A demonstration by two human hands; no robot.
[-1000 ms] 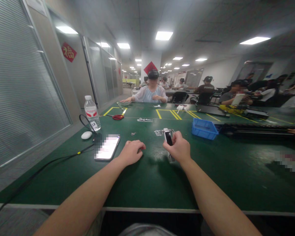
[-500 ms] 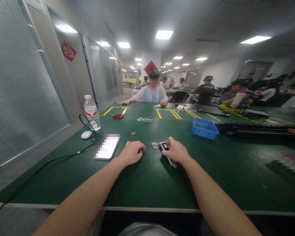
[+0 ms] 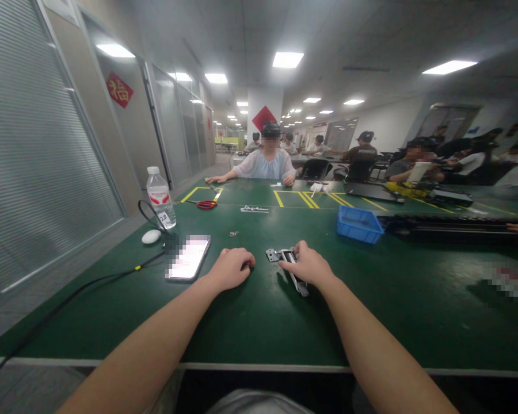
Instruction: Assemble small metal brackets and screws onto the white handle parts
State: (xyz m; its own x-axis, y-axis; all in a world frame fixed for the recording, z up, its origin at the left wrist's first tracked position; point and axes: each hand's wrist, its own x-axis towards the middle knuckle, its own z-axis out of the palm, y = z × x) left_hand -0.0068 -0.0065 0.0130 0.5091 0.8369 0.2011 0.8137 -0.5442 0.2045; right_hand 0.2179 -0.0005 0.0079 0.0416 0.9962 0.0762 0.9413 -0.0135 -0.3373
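Note:
A silvery metal hinge (image 3: 294, 275) with a flat plate with holes at its far left end lies tilted near the middle of the green table. My right hand (image 3: 309, 263) is closed on it from the right, thumb on the near side and fingers over its far edge. The fingers partly cover the hinge. To its left, my left hand (image 3: 232, 268) rests on the table apart from it, fingers loosely bent with a gap beside the thumb. I see nothing held there, though the palm is hidden. Beyond that hand lie small metal pieces (image 3: 233, 234).
Left of my left hand are a phone (image 3: 188, 259), a black cable (image 3: 99, 280), a white oval object (image 3: 151, 237) and a water bottle (image 3: 159, 198). Farther off lie red-handled scissors (image 3: 206, 204) and a blue bin (image 3: 360, 224). A person (image 3: 267, 164) sits opposite.
The hinge has turned slightly in my right hand, so its face shows a different side, and my right thumb has shifted a little left. My left hand has not visibly moved.

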